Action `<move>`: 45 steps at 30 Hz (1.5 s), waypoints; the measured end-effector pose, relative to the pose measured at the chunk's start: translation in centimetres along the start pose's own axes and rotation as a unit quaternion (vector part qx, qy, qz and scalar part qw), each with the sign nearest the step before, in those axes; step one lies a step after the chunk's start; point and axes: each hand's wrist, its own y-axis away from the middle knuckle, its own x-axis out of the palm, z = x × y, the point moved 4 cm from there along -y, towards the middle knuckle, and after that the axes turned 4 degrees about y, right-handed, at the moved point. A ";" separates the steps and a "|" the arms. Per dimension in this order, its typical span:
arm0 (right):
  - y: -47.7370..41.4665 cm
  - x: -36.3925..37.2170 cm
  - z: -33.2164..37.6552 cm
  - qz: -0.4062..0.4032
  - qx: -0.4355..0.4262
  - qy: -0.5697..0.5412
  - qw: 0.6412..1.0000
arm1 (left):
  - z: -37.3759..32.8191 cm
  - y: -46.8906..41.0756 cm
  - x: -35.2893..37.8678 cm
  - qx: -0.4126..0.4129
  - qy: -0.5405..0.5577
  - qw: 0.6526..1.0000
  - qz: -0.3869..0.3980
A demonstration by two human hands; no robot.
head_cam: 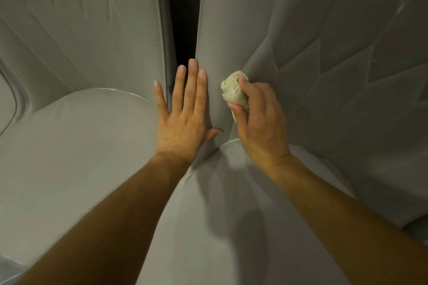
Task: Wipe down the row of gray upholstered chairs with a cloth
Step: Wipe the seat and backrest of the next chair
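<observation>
Two gray upholstered chairs stand side by side and fill the view. The left chair (76,146) shows its rounded seat and ribbed backrest. The right chair (335,76) has a quilted backrest with a seat below it. My right hand (259,122) grips a bunched cream cloth (234,90) and holds it against the lower left part of the right chair's backrest. My left hand (185,111) lies flat with straight fingers on the left edge of that same backrest, beside the gap between the chairs.
A narrow dark gap (183,18) runs upward between the two backrests. At the far left, a curved seam of another gray cushion (14,99) is partly in view.
</observation>
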 end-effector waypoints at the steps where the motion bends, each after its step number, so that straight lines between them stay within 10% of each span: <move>1: -0.9 -0.9 0.5 -0.017 -0.001 -0.004 1.000 | -0.2 -0.4 -0.5 0.005 0.006 1.000 -0.007; 7: -11.9 -6.2 2.0 -0.209 0.010 0.043 0.977 | -1.7 -5.2 -4.0 0.006 0.049 0.997 -0.052; 17: -7.8 -3.9 0.0 -0.064 -0.040 0.144 0.987 | -0.9 -6.9 -5.8 0.023 0.088 0.995 -0.036; 25: -17.4 -8.8 1.6 -0.174 0.003 0.144 0.974 | -2.3 -11.7 -9.9 0.026 0.160 0.986 -0.033; 33: -12.0 -7.8 0.6 -0.014 -0.048 0.148 0.988 | -2.3 -12.3 -10.7 0.026 0.148 0.988 -0.030; 38: -19.8 -11.7 1.7 -0.131 0.017 0.112 0.985 | -2.8 -14.8 -12.7 0.051 0.172 0.984 -0.013; 45: -17.5 -9.1 1.1 -0.051 -0.024 0.214 0.975 | -2.7 -15.8 -12.7 0.079 0.160 0.984 0.011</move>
